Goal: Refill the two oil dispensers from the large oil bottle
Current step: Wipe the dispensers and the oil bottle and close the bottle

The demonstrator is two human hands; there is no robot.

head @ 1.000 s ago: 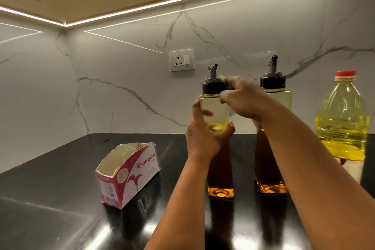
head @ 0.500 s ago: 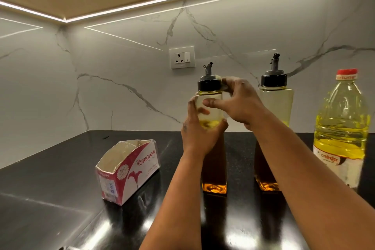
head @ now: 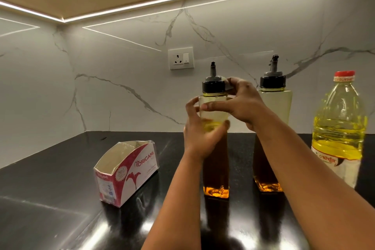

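Centre frame: left hand [head: 199, 138] wraps the near oil dispenser [head: 215, 148], steadying it on the black surface [head: 50, 199]; right hand [head: 241, 105] curls fingers round its black pourer cap [head: 213, 85], presumably to unscrew. Behind: second dispenser [head: 273, 111]; right edge, large oil bottle [head: 341, 128], capped.

The two dispensers, the left dispenser [head: 215, 168] and the right dispenser [head: 272, 107], are wearing black caps and showing amber at their bases, while the large oil bottle [head: 341, 128] is glowing yellow under a red cap. The worktop [head: 50, 178] is shining glossy black, the wall [head: 121, 67] is showing white marble with grey veins, and the carton [head: 126, 170] is showing red and white with a red flower.
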